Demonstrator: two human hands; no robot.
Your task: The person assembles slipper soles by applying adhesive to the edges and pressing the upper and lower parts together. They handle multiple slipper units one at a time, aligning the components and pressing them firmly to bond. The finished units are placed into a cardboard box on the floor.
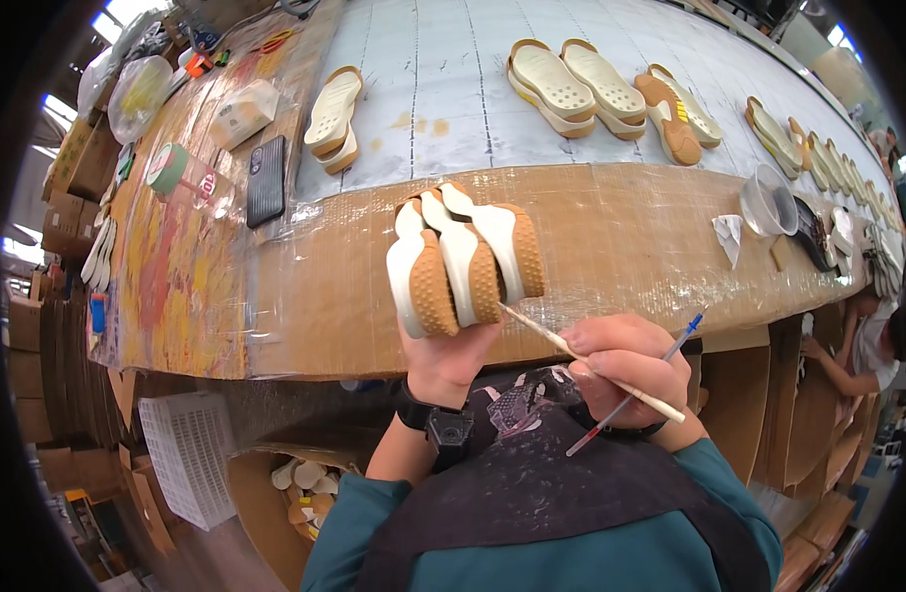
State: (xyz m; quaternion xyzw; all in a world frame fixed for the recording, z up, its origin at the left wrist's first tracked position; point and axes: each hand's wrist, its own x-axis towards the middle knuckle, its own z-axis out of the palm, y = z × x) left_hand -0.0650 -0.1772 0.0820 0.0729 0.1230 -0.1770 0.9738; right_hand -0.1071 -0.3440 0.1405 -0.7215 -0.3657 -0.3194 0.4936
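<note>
My left hand (pixel 451 357) supports three white-and-tan shoe soles (pixel 465 259) from below, stood on edge side by side over the front of the bench. Their studded tan undersides face right. My right hand (pixel 629 367) pinches a thin pale-handled brush (pixel 540 330), its tip at the lower right of the middle sole. Whether the tip touches the sole I cannot tell. A slim pen with a blue end (pixel 684 335) also sits between the fingers of that hand, pointing up to the right.
Several more soles (pixel 557 89) stand on the grey conveyor belt (pixel 443 59) beyond the cardboard-covered ledge (pixel 344 266). At left lie a phone (pixel 265 183) and a green-lidded jar (pixel 187 178); at right, a clear plastic cup (pixel 767 200). A carton of soles (pixel 261 513) sits below. Another person's arm (pixel 838 360) shows at far right.
</note>
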